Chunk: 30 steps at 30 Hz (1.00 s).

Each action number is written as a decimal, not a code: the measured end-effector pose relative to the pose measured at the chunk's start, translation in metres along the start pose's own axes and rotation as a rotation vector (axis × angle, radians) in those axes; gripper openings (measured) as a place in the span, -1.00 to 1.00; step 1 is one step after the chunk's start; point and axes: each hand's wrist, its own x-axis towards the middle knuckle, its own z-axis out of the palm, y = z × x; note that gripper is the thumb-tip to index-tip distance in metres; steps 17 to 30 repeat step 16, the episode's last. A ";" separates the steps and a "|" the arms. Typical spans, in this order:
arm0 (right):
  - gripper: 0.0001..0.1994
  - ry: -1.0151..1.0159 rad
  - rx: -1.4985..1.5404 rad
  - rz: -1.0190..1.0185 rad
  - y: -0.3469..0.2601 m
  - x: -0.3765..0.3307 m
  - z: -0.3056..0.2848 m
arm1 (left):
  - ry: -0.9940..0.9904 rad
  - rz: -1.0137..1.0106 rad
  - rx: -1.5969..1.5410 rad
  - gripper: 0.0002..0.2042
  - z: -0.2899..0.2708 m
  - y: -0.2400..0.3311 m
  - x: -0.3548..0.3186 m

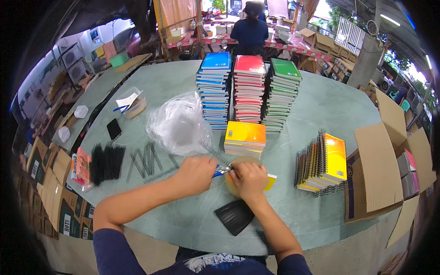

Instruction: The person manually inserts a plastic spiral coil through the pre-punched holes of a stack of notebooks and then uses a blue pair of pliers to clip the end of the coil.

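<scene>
My left hand (196, 175) is closed around blue-handled pliers (222, 171), whose jaws meet the fingers of my right hand. A black spiral binding coil (214, 152) slants up and left from that spot. My right hand (250, 178) is closed on a small yellow notebook (270, 182), mostly hidden under the hand and blurred; the coil's end is at its edge. Just below lies a flat black pad (234, 217). Beyond my hands sits a short stack of yellow notebooks (245, 137). Loose black coils (145, 161) lie left of my left hand.
Tall stacks of blue notebooks (213, 91), red notebooks (249, 89) and green notebooks (282, 94) stand at the back. Coil-bound yellow notebooks (323, 161) and an open cardboard box (378, 172) are right. Left are a clear plastic bag (176, 123), tub (136, 108), phone (114, 129) and coil bundle (107, 163).
</scene>
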 end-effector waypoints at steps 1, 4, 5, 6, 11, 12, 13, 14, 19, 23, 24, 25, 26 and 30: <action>-0.85 0.012 -0.009 0.003 0.000 0.000 -0.001 | 0.007 0.013 0.005 -0.78 0.003 0.000 -0.004; -0.82 0.033 -0.049 -0.045 0.000 -0.004 0.001 | -0.011 -0.120 -0.252 -0.78 0.021 0.001 -0.020; -0.83 0.006 -0.065 -0.041 0.001 -0.003 0.000 | -0.081 -0.163 -0.344 -0.75 0.027 0.002 -0.022; -0.84 -0.020 -0.083 -0.035 0.003 -0.003 -0.002 | -0.209 -0.129 -0.424 -0.71 0.033 0.000 -0.027; -0.84 -0.072 -0.080 -0.019 0.008 0.006 -0.007 | -0.196 -0.091 -0.187 -0.57 0.091 -0.007 -0.060; -0.82 -0.100 -0.074 -0.014 0.007 0.007 -0.010 | 0.036 -0.045 -0.043 -0.56 0.097 -0.008 -0.061; -0.82 -0.087 -0.082 -0.015 0.010 0.009 -0.017 | 0.046 -0.035 -0.037 -0.56 0.094 -0.006 -0.058; -0.79 -0.195 0.014 0.086 0.020 0.007 -0.028 | 0.068 -0.050 -0.042 -0.51 0.093 0.001 -0.053; -0.76 -0.303 0.108 0.193 0.034 0.001 -0.043 | -0.110 -0.206 -0.355 -0.53 0.081 0.026 -0.046; -0.76 -0.303 0.108 0.193 0.034 0.001 -0.043 | -0.110 -0.206 -0.355 -0.53 0.081 0.026 -0.046; -0.76 -0.303 0.108 0.193 0.034 0.001 -0.043 | -0.110 -0.206 -0.355 -0.53 0.081 0.026 -0.046; -0.76 -0.303 0.108 0.193 0.034 0.001 -0.043 | -0.110 -0.206 -0.355 -0.53 0.081 0.026 -0.046; -0.76 -0.303 0.108 0.193 0.034 0.001 -0.043 | -0.110 -0.206 -0.355 -0.53 0.081 0.026 -0.046; -0.76 -0.303 0.108 0.193 0.034 0.001 -0.043 | -0.110 -0.206 -0.355 -0.53 0.081 0.026 -0.046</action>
